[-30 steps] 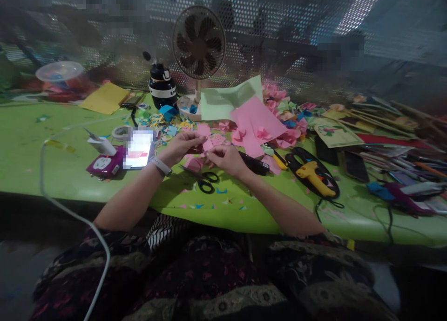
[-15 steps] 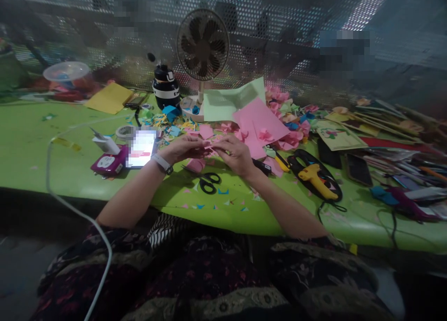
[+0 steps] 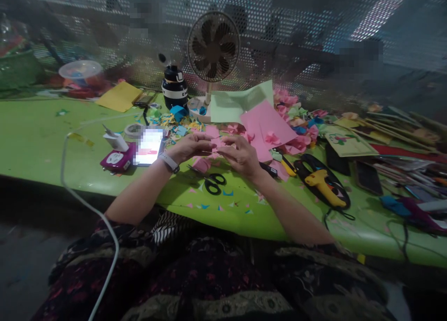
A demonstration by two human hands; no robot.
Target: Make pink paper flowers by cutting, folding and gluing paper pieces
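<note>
from afar i note left hand point(image 3: 190, 147) and right hand point(image 3: 242, 156) pinching a small pink paper piece point(image 3: 218, 144), presumably to steady it between them.

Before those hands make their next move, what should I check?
1. Left hand gripping the pink paper piece: ok, fingers pinch it.
2. Right hand on the same piece: ok, fingers at its other side.
3. Black-handled scissors out of the hands: ok, lying on the green tabletop.
4. Tabletop near the scissors free of paper scraps: not ok, several lie scattered.
5. Yellow glue gun cold: cannot tell.
</note>
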